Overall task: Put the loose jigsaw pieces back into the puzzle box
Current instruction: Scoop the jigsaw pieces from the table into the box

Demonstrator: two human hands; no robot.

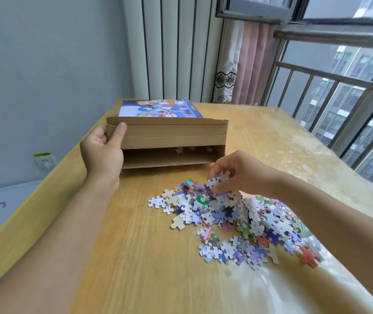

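The loose jigsaw pieces (230,220) lie in a messy pile on the table, in the lower right of the frame. Some show bright colors like purple, blue, green and red. Others are flipped over and show plain white or tan backs. A few have slid off to the left side of the pile.

My right hand (237,175) sits on the top edge of the pile. My fingers are curled and pinching a small bunch of pieces. I think the best way is to grab a good handful, squeeze it gently so nothing drops, and carry it straight to the opening. If I grab too many, some will likely fall back on the table.

The puzzle box (167,137) is in the middle of the frame, just above the pile. It is brown cardboard with a colorful cartoon picture on top. Its open side faces me, and I can see a few pieces already inside, far at the back.

My left hand (104,150) grips the left end of the box, thumb on the front flap, holding it up so the opening is wide. I should keep it steady there.

All of this is on a yellow wooden table (135,257). A window with bars (339,87) is in the upper right.
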